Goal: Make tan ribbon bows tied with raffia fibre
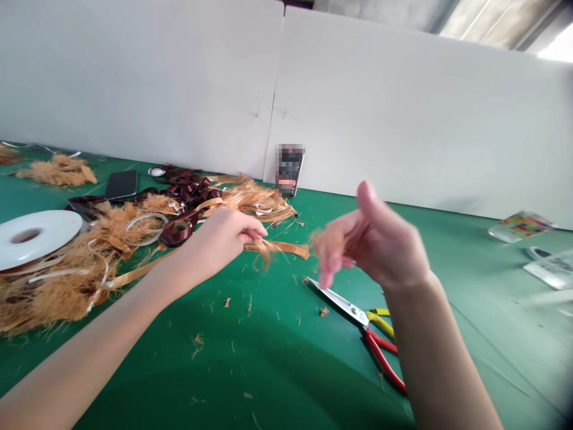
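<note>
While a green mat (268, 370) is covering the table and white panels (403, 113) are rising along its far edge, heaps of frayed tan fibre (54, 298) are lying across the left side, with a white spool (36, 239) sitting at their edge and a tangle of dark brown ribbon (188, 191) lying behind them. A black phone (122, 184) is resting flat near that ribbon, and a second phone (290, 170), its screen blurred out, is leaning upright against the panels. Off to the right, a clear packet (521, 227) with a colourful print is lying near the far edge. Nearer in, shears (344, 304) with red and yellow handles are lying on the mat, their handles partly hidden behind the right forearm (439, 358). Loose fibre scraps (197, 343) are scattering over the green. Above the mat, between the heaps and the shears, the left hand (219, 245) is clenching a frayed tan strip (280, 249), its fingers (250, 230) pinched round it and the strip's far end running out toward the right hand (371, 239). That hand is hanging just beside the strip's end with its fingers (331, 257) bent and blurred, a tuft of fibre (322, 242) against them; whether they are gripping it cannot be told.
</note>
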Motion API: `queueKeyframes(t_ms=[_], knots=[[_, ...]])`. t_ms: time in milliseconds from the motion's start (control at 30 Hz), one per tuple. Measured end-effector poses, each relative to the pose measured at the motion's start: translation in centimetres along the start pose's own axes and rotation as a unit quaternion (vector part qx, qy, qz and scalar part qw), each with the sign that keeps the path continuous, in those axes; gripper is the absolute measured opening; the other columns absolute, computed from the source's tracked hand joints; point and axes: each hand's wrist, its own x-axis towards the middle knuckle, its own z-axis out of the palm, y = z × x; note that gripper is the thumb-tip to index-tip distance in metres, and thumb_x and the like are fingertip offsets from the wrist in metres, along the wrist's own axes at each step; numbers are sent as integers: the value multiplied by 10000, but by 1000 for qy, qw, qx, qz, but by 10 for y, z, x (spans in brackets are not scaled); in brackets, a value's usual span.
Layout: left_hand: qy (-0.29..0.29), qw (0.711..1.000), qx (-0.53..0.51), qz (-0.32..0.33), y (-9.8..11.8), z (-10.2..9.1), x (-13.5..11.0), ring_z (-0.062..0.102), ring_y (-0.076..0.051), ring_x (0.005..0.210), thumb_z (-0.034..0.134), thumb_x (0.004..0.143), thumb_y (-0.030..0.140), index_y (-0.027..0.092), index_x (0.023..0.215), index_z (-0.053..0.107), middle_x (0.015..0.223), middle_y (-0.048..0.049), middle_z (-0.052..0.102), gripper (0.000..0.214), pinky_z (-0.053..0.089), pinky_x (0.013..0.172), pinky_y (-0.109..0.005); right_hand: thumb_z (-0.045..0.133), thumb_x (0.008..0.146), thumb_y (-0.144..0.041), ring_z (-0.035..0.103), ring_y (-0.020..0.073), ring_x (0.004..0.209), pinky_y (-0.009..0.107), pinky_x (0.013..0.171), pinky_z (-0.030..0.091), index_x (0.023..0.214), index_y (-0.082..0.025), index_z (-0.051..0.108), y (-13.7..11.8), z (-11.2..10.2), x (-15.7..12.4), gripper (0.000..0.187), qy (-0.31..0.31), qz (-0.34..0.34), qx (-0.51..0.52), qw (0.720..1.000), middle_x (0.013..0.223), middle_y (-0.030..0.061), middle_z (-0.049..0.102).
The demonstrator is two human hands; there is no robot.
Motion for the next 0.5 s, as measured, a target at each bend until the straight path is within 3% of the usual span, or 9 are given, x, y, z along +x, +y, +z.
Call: queueKeyframes(t_ms=[33, 100, 200, 267, 333, 400, 433, 500], knots=[[13, 1000, 15, -6, 3, -2, 0, 715, -200, 849, 556, 779, 192, 202, 894, 783, 875, -37, 785, 255, 502, 806, -293, 109, 904, -698, 539, 159, 536, 314, 559, 457, 525, -200, 662, 1, 1, -1, 836, -16, 36, -57, 998, 561, 81, 647], [19, 1000, 12, -18, 9, -6, -1, 718, -195, 828, 550, 782, 189, 193, 910, 785, 878, -37, 785, 268, 513, 794, -290, 179, 878, -739, 549, 163, 561, 320, 598, 461, 607, -183, 715, 4, 5, -3, 818, 20, 98, -177, 979, 585, 71, 641], [-50, 999, -18, -9, 11, -4, -3, 722, -189, 809, 553, 778, 187, 200, 919, 787, 865, -27, 786, 273, 526, 782, -278, 323, 843, -754, 664, 260, 821, 392, 777, 503, 890, -188, 760, 12, 11, -3, 717, 95, 132, -263, 951, 849, 98, 728], [-102, 995, -21, -7, 8, 0, -4, 725, -197, 850, 551, 772, 182, 207, 940, 783, 900, -28, 786, 287, 531, 793, -277, 334, 858, -732, 587, 332, 1161, 463, 981, 441, 1150, -194, 695, 17, 14, 0, 711, 115, 111, -264, 951, 1197, 128, 679], [-140, 990, -17, -16, 5, 6, -4, 724, -214, 894, 547, 758, 171, 196, 956, 777, 939, -45, 782, 304, 535, 795, -281, 329, 870, -716, 324, 326, 1416, 494, 1147, 261, 1386, -184, 511, 20, 17, 4, 763, 153, 71, -256, 952, 1495, 120, 436], [-174, 984, -18, -27, 3, 10, -4, 725, -227, 900, 547, 739, 160, 170, 945, 772, 932, -70, 781, 305, 539, 782, -282, 346, 876, -702, 109, 268, 1490, 465, 1205, 110, 1501, -181, 311, 21, 18, 10, 815, 203, 18, -226, 953, 1609, 77, 185], [-186, 982, -22, -30, 1, 11, -3, 726, -229, 895, 550, 731, 159, 161, 933, 770, 923, -77, 781, 299, 540, 776, -280, 346, 882, -693, 85, 240, 1494, 440, 1212, 103, 1517, -193, 262, 20, 18, 12, 812, 219, -15, -190, 957, 1621, 54, 133], [-193, 980, -36, -34, -3, 13, -2, 727, -225, 886, 555, 724, 166, 166, 931, 764, 920, -78, 781, 293, 538, 769, -273, 282, 906, -682, 204, 212, 1473, 400, 1192, 224, 1492, -229, 312, 16, 17, 14, 741, 217, -78, -77, 970, 1607, 27, 214]])
